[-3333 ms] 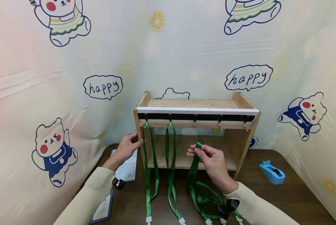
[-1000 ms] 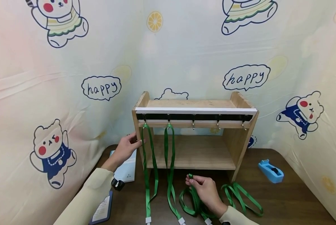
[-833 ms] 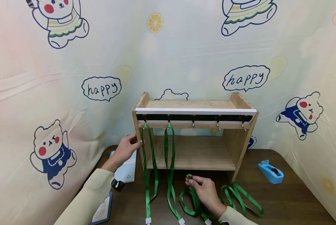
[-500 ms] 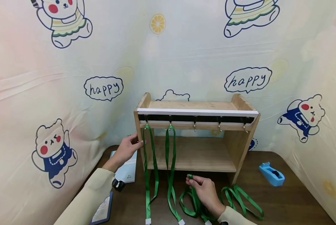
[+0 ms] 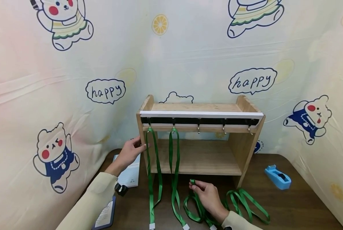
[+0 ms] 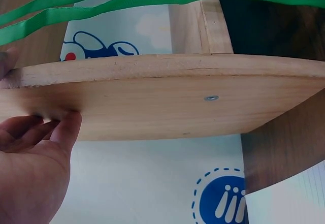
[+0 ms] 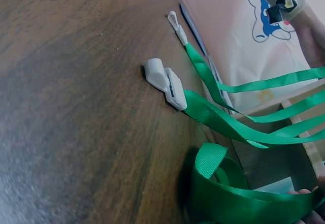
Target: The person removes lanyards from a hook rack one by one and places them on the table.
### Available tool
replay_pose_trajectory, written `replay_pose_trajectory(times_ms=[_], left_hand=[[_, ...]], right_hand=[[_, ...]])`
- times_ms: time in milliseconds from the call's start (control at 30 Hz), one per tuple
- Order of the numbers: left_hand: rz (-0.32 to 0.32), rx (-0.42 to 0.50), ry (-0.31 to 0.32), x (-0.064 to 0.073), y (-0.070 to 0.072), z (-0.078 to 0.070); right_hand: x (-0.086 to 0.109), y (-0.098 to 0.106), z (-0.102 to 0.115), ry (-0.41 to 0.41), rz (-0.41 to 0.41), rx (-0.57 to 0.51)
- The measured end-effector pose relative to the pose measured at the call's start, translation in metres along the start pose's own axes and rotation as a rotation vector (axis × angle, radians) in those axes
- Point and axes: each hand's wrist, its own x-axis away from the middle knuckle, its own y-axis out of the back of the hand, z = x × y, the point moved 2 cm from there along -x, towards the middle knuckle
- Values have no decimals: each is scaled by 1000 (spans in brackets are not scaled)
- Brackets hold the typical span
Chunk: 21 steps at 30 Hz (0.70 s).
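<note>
A small wooden shelf stands on the table, with a row of metal hooks along its front rail. My left hand grips its left side panel, fingers on the outer face and thumb at the front edge. Two green lanyards hang from the leftmost hooks, the first lanyard beside the second lanyard. Low in front of the shelf, my right hand pinches the loop end of another green lanyard. Its strap curls down in the right wrist view.
Another green lanyard lies loose right of my right hand. A blue tape dispenser sits at the table's right. Left of the shelf lie a lined pad and a blue-edged card holder. A patterned cloth hangs behind.
My right hand has come down from in front of the shelf opening to near the tabletop with a lanyard. One lanyard now lies apart to its right. My left hand has stayed on the shelf.
</note>
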Motion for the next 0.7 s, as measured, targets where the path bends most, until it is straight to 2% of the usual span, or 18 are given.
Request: replay_pose_trajectory(times_ms=[200,300,500,700], left_hand=[[-2,15,2,-2,-1,-1],[-1,18,-6,-2,-1,-2],[-2,16,-8,0,0,-4],[-5,0,0,1,0,-2]], right_hand=[[-1,1,-1,11,-36,126],[-2,2,0,32,-20,185],[-2,1,-1,53,84,152],[-2,2,0,44,70,97]])
